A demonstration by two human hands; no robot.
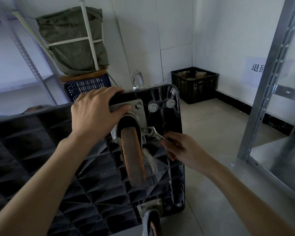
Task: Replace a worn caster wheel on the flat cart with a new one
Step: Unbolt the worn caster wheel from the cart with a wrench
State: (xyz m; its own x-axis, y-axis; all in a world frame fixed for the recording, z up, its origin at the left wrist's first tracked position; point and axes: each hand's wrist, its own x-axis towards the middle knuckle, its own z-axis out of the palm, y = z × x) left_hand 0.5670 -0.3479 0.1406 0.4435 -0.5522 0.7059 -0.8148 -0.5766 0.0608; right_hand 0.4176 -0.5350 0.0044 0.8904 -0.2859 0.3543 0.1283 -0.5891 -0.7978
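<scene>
The black flat cart stands on its side with its ribbed underside facing me. A worn orange caster wheel hangs from a metal mounting plate near the cart's upper corner. My left hand grips the cart's top edge, fingers curled over it and over part of the plate. My right hand holds a silver wrench whose open jaw sits on the bolt at the plate's lower right corner. A second caster shows at the bottom edge.
A black plastic crate sits in the far corner on the tiled floor. A blue crate with a green sack stands behind the cart. Metal shelving rises on the right; angle-iron racks stand at the left.
</scene>
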